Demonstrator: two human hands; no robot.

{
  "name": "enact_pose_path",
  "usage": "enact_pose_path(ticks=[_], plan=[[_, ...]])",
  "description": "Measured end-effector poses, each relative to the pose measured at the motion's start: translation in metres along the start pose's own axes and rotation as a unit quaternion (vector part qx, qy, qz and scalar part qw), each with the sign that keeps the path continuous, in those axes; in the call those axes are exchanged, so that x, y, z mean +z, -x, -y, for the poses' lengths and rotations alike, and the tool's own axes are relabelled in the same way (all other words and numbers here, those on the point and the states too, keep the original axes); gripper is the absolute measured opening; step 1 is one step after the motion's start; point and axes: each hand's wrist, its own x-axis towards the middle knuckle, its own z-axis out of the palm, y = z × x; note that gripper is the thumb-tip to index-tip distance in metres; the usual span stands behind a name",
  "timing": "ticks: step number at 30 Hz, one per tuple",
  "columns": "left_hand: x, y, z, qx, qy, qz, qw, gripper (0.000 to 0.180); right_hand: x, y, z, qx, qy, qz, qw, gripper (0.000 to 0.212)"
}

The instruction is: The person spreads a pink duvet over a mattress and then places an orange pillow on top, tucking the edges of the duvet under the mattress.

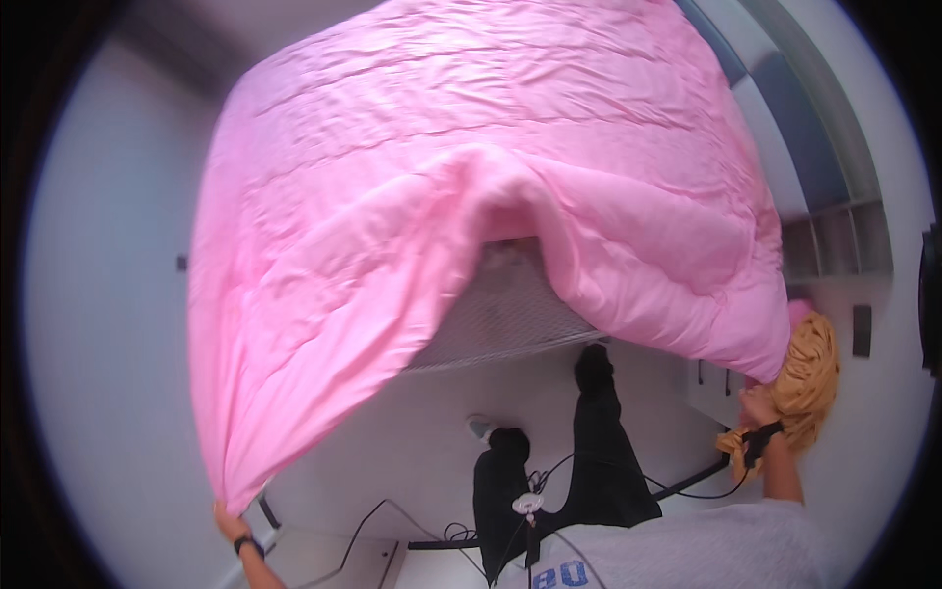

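Note:
A large pink quilt (491, 108) spreads over the bed, its near edge lifted in a high fold in the middle. My left hand (232, 522) is closed round its near left corner, pulled taut toward me. At the other side my right hand (758, 406) is closed on the near right corner. Under the raised fold shows the grey, net-textured bed surface (500, 304). Beside my right hand hangs a bunched mustard-yellow cloth (810, 373).
Blue and white cabinet fronts (800, 128) and open shelves (839, 240) line the right wall. White drawers (714, 388) stand by the bed's near right. Thin black cables (378, 506) run around my legs. A pale shoe (481, 427) is on the floor (422, 422).

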Motion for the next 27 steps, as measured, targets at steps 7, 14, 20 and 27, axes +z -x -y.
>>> enact_pose_path(ticks=[7, 14, 20, 27], plan=[[-0.007, -0.039, 0.030, 0.083, 0.000, -0.001, 0.997, 0.005, 0.164, 0.191, 0.175, -0.083, -0.091, 0.188, 0.974, 0.073], [0.046, -0.089, 0.080, 0.093, -0.054, 0.015, 0.994, 0.024, 0.333, 0.173, 0.282, -0.039, -0.235, 0.313, 0.919, 0.092], [0.061, -0.125, 0.087, 0.064, 0.017, 0.099, 0.993, 0.034, 0.490, 0.128, 0.400, 0.085, -0.412, 0.301, 0.856, 0.081], [0.091, -0.142, 0.141, 0.063, 0.119, 0.090, 0.987, 0.033, 0.598, 0.130, 0.414, 0.074, -0.400, 0.286, 0.868, 0.058]])
